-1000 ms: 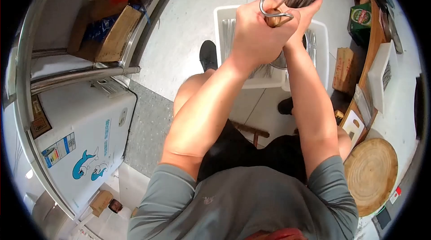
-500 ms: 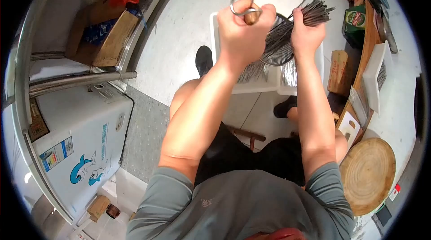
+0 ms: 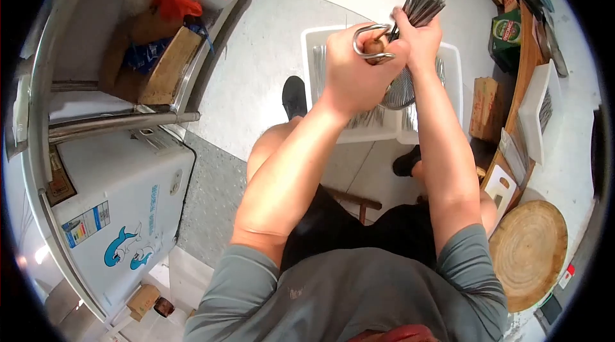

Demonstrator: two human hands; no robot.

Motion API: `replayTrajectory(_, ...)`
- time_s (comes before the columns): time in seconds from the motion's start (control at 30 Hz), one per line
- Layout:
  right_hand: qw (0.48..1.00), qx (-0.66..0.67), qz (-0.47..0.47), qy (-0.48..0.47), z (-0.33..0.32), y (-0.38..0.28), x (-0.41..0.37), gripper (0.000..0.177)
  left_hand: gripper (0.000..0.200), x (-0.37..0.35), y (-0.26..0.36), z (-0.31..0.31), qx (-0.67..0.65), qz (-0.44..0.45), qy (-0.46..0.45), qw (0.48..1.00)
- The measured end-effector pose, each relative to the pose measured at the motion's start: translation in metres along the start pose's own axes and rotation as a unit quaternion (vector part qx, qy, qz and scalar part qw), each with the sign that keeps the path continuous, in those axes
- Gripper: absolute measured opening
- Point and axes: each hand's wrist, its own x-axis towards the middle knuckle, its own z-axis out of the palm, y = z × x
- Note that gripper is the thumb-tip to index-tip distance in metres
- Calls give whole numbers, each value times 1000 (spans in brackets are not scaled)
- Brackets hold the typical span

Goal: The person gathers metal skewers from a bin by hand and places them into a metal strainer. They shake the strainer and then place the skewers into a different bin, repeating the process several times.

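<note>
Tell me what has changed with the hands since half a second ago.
The right hand swung left until it meets the left hand, and its bundle of skewers, then leaning right, now stands steeper. Both grips held: left hand on the strainer handle, right on the skewers. The white tubs stayed put.

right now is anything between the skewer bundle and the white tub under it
Yes: the mesh strainer, held by its handle in the left hand, sits below the skewer bundle in the right hand, above the white tub.
</note>
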Motion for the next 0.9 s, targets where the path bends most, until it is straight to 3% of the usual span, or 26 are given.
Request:
replayTrajectory(0.03, 998, 11, 46, -35, -1, -5, -1, 20, 32, 2, 1, -1, -8, 2, 11, 1000)
replayTrajectory(0.13, 998, 7, 50, 26, -4, -30, -11, 17, 33, 6, 2, -7, 0, -42, 71, 997)
replayTrajectory(0.17, 1000, -3, 20, 8, -12, -29, -11, 19, 34, 8, 5, -9, -11, -39, 90, 995)
replayTrajectory(0.3, 996, 66, -21, 47, -21, -29, -15, 20, 33, 8, 10, -10, -38, -31, 99, 994)
replayTrajectory(0.4, 998, 41, -33, 24, -26, -7, -8, 22, 32, 4, 6, -7, -49, 28, 60, 997)
replayTrajectory(0.5, 998, -50, -25, 21, -27, -9, -9, 26, 32, 0, 5, -7, -26, 6, 36, 999)
replayTrajectory(0.67, 999, -16, -21, -31, -13, -9, -2, 25, 29, -1, 2, -7, -42, -3, -4, 999)
replayTrajectory(0.83, 991, 81, 84, -72, -2, -5, 1, 24, 30, 1, 4, -7, -60, -18, 0, 998)
replayTrajectory(0.9, 998, -17, 43, -32, -4, -11, -1, 24, 31, 3, 6, -9, -22, -6, 20, 1000)
